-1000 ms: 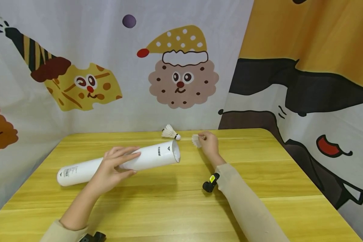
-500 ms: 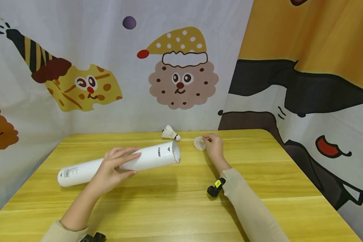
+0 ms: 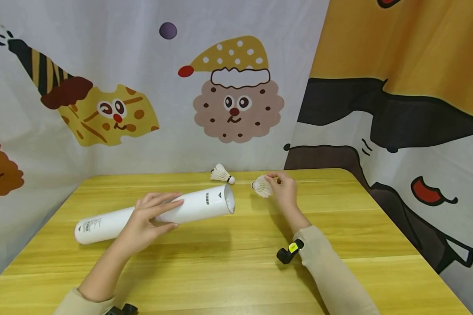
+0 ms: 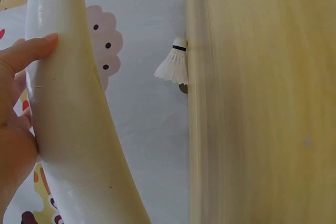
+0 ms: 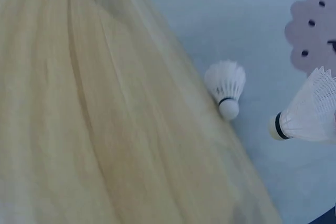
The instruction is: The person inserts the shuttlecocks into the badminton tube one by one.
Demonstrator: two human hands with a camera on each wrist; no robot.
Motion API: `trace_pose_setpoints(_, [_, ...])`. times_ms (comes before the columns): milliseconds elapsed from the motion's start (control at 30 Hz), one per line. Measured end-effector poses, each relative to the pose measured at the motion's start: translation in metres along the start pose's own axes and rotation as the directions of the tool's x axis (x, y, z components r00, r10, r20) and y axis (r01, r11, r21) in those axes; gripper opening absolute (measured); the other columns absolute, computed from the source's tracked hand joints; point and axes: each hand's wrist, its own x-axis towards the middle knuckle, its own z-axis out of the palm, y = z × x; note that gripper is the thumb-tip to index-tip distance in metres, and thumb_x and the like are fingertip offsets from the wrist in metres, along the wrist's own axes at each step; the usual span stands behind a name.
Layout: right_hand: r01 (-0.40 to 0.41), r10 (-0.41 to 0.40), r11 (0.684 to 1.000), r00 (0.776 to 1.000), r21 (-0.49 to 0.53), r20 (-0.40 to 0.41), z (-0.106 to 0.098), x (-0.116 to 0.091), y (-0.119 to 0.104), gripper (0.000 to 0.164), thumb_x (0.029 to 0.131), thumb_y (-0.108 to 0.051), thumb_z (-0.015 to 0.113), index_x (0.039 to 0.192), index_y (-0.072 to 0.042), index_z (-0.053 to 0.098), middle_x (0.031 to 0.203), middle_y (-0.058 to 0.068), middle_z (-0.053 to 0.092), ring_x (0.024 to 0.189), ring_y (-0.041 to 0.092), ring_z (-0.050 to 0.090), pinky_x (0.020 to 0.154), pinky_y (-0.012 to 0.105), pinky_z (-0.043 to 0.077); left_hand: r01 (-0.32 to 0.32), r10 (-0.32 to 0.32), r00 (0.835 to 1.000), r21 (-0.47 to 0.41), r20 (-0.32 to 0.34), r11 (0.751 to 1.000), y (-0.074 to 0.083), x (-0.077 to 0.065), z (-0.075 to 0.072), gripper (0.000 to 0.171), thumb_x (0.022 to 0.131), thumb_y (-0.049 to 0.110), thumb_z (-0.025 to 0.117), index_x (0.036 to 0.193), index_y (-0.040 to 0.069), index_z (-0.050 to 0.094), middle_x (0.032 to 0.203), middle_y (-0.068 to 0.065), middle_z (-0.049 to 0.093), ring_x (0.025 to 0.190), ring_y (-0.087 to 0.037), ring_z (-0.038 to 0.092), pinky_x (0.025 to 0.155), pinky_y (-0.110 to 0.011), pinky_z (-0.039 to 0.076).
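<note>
My left hand [image 3: 143, 223] grips a long white shuttlecock tube [image 3: 193, 203] round its middle, tilted with its right end raised and that round mouth facing right. In the left wrist view the thumb lies along the tube [image 4: 79, 119]. Right of the mouth, my right hand [image 3: 287, 196] pinches a white shuttlecock [image 3: 262, 187] by its feather skirt, above the table. Its cork points left toward the tube; a black band circles the base, plain in the right wrist view on this shuttlecock [image 5: 310, 111]. The right fingers are almost wholly outside the right wrist view.
A second white shuttlecock [image 3: 221, 173] lies on its side near the back edge of the wooden table [image 3: 220, 271], behind the tube's mouth. A cartoon-printed curtain [image 3: 134, 52] hangs right behind the table.
My right hand has shifted right and slightly nearer, and the shuttlecock in it has turned so its cork now points left. The left hand and tube stay put.
</note>
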Motion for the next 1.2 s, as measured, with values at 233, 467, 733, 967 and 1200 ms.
trace_pose_setpoints(233, [0.054,-0.053,0.998,0.998,0.041,-0.018,-0.011,-0.004,-0.022,0.010,0.083,-0.013,0.075,0.083,-0.004,0.073,0.070,0.004,0.059,0.061,0.020,0.043,0.053,0.025,0.031,-0.004,0.004,1.000,0.005,-0.004,1.000,0.000,0.000,0.000,0.067,0.060,-0.008,0.086,0.122,0.012,0.067,0.132,-0.005,0.057,0.116,-0.020,0.043,0.092,-0.035,0.018])
trace_pose_setpoints(467, [0.095,-0.092,0.974,0.995,0.203,-0.025,-0.024,-0.007,-0.045,0.013,0.081,-0.013,0.077,0.083,-0.001,0.072,0.063,0.004,0.055,0.055,0.017,0.040,0.048,0.021,0.029,-0.004,0.005,1.000,0.011,-0.011,1.000,0.000,0.000,0.000,0.068,0.059,-0.008,0.086,0.122,0.012,0.068,0.132,-0.004,0.057,0.116,-0.019,0.044,0.093,-0.035,0.018])
trace_pose_setpoints(733, [0.042,-0.050,0.913,0.999,0.406,0.008,-0.036,-0.011,-0.071,0.005,0.080,-0.001,0.076,0.081,0.001,0.071,0.060,0.003,0.055,0.053,0.010,0.041,0.046,0.019,0.030,-0.005,0.005,1.000,0.011,-0.009,1.000,0.000,0.000,-0.001,0.068,0.059,-0.009,0.086,0.121,0.011,0.068,0.132,-0.005,0.057,0.116,-0.018,0.044,0.094,-0.033,0.018])
trace_pose_setpoints(967, [-0.033,-0.008,0.856,0.997,0.516,0.077,-0.038,-0.019,-0.093,0.006,0.079,0.007,0.074,0.079,0.005,0.068,0.060,-0.002,0.058,0.054,0.010,0.046,0.048,0.019,0.037,-0.007,0.007,1.000,0.011,-0.007,1.000,0.001,-0.001,-0.001,0.068,0.059,-0.008,0.086,0.121,0.011,0.068,0.132,-0.006,0.057,0.116,-0.019,0.043,0.095,-0.033,0.017])
trace_pose_setpoints(1200, [-0.074,0.008,0.834,0.993,0.547,0.121,-0.033,-0.030,-0.103,0.008,0.079,0.007,0.073,0.079,0.000,0.069,0.061,-0.001,0.057,0.055,0.010,0.043,0.049,0.019,0.035,-0.003,0.003,1.000,0.006,0.000,1.000,0.002,0.000,0.000,0.068,0.060,-0.007,0.086,0.122,0.012,0.067,0.132,-0.006,0.057,0.117,-0.019,0.043,0.095,-0.036,0.017])
